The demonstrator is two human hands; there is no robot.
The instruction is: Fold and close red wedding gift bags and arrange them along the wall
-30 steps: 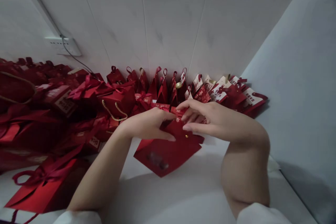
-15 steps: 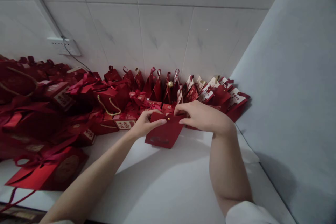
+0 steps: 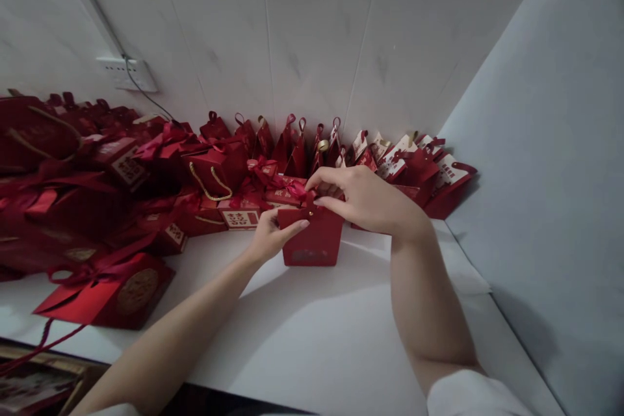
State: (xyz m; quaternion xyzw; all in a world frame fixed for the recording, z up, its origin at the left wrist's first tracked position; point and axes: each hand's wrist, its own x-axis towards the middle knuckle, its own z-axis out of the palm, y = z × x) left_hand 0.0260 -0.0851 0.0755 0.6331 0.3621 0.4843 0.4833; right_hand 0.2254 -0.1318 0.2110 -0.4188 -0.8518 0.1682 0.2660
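Red gift box stands on the white surface, between the two hands, with its flat front turned to the person. Near the middle of its top edge there is a small gold stud, and just above it a short red strap. The left hand grips the upper left corner of the box: the thumb lies along the front and points to the stud, and the other fingers are partly hidden behind. The right hand comes from the other side, over the top; its thumb and forefinger pinch the strap, while the remaining fingers are curled below.

Close behind the box are small red packages with bows, and one carton shows a white label with red characters. To the left of it, a bag has a gold rope handle. Nearer to the person, at the far left, lies a bright red box tied with a dark ribbon. Along the tiled wall stands a row of pointed pouches with loops on top.
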